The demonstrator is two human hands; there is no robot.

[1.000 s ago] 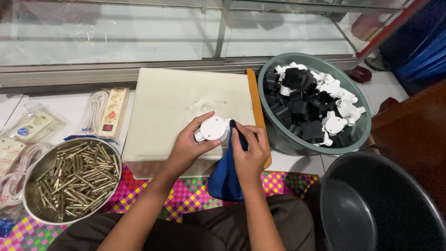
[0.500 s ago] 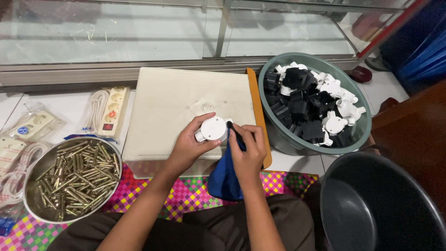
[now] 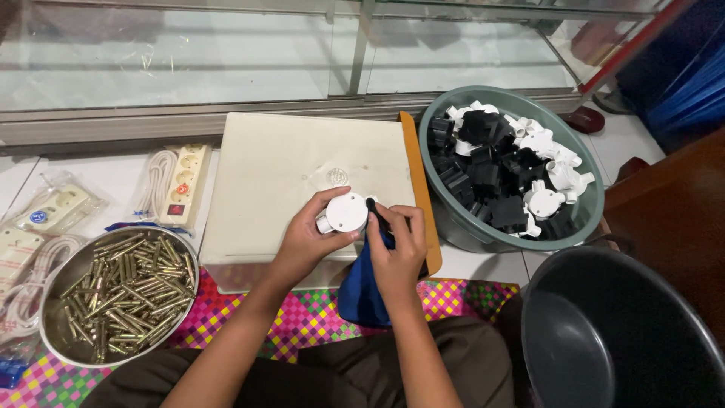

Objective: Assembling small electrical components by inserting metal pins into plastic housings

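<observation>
White round junction box, lid face up, side spout pointing left. Sits over the cream board's near edge. Black-handled tool touches its right rim.

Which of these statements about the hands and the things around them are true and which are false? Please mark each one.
1. The left hand holds a round white box. True.
2. The right hand holds a red-handled tool. False: the black-handled tool is dark.
3. The metal bowl holds brass-coloured pins. True.
4. The green basin holds only white parts. False: black and white parts are mixed.
5. The black bucket is full. False: it looks empty.
</observation>
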